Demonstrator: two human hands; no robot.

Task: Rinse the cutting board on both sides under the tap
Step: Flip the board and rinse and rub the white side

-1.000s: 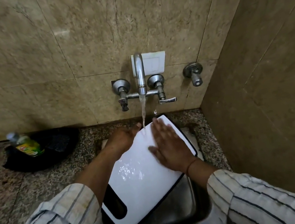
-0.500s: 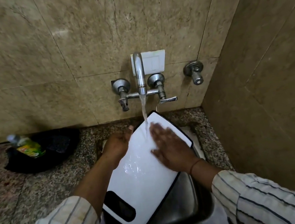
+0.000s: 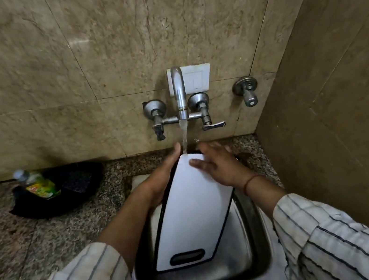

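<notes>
A white cutting board (image 3: 191, 215) with a black rim and a slot handle at its near end stands tilted over the steel sink (image 3: 252, 239). Its far edge sits under the running stream from the wall tap (image 3: 179, 92). My left hand (image 3: 163, 180) grips the board's left edge near the top. My right hand (image 3: 220, 165) lies over the upper right corner, fingers spread on the white face.
A green dish-soap bottle (image 3: 38, 185) lies in a black bowl (image 3: 75, 186) on the granite counter (image 3: 36, 240) to the left. A separate valve (image 3: 248, 92) sticks out of the tiled wall right of the tap. A tiled side wall closes in on the right.
The board has swung from a diagonal lie to nearly straight, handle end toward me, and stands steeper. My right hand has slid up to the top right corner.
</notes>
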